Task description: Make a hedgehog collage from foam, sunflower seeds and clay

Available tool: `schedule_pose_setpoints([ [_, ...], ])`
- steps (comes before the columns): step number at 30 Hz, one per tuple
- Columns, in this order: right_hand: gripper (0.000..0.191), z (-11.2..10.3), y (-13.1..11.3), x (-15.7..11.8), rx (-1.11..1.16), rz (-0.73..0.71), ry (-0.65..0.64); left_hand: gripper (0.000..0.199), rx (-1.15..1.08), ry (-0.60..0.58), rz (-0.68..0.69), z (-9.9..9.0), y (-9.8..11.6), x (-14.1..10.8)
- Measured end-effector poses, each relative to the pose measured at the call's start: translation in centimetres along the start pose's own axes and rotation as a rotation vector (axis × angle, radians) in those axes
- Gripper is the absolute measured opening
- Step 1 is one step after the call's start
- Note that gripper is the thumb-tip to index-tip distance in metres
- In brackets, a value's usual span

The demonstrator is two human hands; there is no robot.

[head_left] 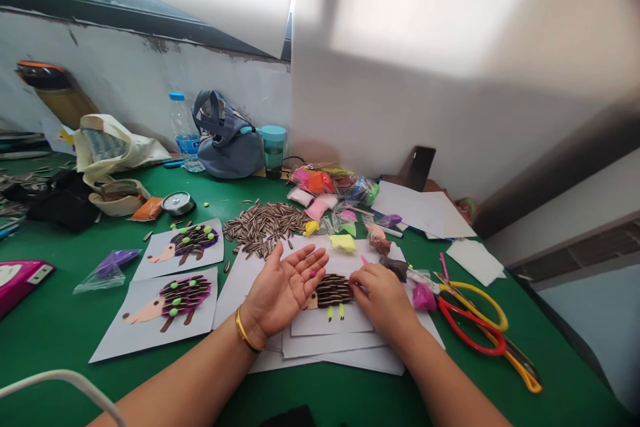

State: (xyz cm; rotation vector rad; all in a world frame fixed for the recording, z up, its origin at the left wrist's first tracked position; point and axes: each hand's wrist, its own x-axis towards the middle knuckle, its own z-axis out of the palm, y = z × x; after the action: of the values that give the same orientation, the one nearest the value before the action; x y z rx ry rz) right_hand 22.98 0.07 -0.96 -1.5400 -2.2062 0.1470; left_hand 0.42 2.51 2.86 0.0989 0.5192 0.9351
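My left hand (287, 283) is palm up with its fingers stretched out, and a small pink clay ball (313, 274) rests on it. My right hand (385, 297) is bent at the right edge of a hedgehog picture (335, 289), fingertips drawn together; what they pinch, if anything, is hidden. Rows of sunflower seeds form the hedgehog's back, with yellow clay legs below. That picture lies on a stack of white paper (345, 345). Two more hedgehog pictures, one upper (186, 245) and one lower (170, 307), lie to the left, dotted with green clay.
Behind my hands are a heap of sunflower seeds (265, 223) and bagged coloured clay (320, 187). Scissors with red and yellow handles (475, 320) lie at right. A blue bag (230, 147), a cup (273, 150) and a bottle (184, 127) stand by the wall.
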Motion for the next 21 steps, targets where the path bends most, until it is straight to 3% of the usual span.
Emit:
schedule_pose_setpoints([
  [21, 0.013, 0.33, -0.41, 0.04, -0.081, -0.030, -0.017, 0.054, 0.019, 0.005, -0.009, -0.11, -0.18, 0.15],
])
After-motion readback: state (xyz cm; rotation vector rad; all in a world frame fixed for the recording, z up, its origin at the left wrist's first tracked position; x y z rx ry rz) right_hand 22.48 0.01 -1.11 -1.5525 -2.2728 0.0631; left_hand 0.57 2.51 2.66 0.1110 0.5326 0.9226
